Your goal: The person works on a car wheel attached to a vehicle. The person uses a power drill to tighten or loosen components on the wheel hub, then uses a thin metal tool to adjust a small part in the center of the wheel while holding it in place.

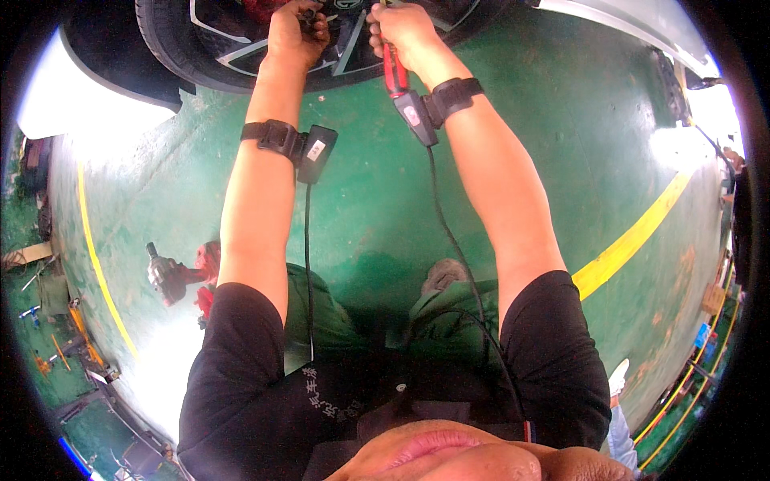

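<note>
At the top edge stands a car wheel (353,50) with dark and silver spokes inside a black tyre (164,50). My left hand (297,36) is at the spokes, its fingers curled around a small dark piece (308,16) whose kind I cannot make out. To its right, my right hand (407,34) grips a screwdriver (395,70) with a red and black handle, the handle's end pointing back toward me. The screwdriver's tip is not visible. Behind the spokes shows something red (261,10).
On the green floor at left lies a red and grey cordless impact wrench (172,276). Strapped boxes (317,154) on both forearms trail black cables (449,228). Pale car panels (618,18) flank the wheel. Several tools lie far left. Another person's leg (622,433) shows lower right.
</note>
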Demonstrator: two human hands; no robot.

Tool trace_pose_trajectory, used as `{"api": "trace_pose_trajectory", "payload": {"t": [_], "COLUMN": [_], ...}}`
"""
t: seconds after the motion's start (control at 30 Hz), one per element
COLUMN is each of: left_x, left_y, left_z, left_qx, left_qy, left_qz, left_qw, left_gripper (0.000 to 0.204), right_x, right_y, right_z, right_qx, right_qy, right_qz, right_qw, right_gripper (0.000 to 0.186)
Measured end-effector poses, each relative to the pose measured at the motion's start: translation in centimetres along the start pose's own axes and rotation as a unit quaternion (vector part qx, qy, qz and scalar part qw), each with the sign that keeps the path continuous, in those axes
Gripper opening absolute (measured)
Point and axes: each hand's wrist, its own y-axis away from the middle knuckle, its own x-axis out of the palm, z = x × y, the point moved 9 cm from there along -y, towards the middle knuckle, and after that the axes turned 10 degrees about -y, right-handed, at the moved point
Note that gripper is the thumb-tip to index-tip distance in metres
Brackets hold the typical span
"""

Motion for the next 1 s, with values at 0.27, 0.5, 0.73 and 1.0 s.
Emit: {"api": "trace_pose_trajectory", "payload": {"t": [0.27,0.5,0.73,1.0], "left_x": [-0.7,0.1,-0.9,-2.5], "left_y": [-1.1,-1.6,-1.6,-2.3], "left_z": [0.3,0.4,0.2,0.8], "left_qx": [0.002,0.006,0.036,0.010], "left_qy": [0.016,-0.058,-0.108,-0.079], "left_qz": [0.004,-0.006,-0.018,-0.034], "left_qw": [1.000,0.998,0.993,0.996], "left_gripper": [0.017,0.016,0.016,0.012], "right_x": [-1.3,-2.1,-1.9,-1.5], "right_y": [2.4,-1.2,1.0,1.0], "right_z": [2.2,1.0,2.4,2.5], "right_qx": [-0.152,-0.267,-0.372,-0.158], "right_qy": [0.177,0.263,0.305,0.243], "right_qz": [-0.044,-0.002,-0.052,-0.008], "right_qw": [0.972,0.927,0.875,0.957], "right_gripper": [0.037,0.032,0.028,0.027]}}
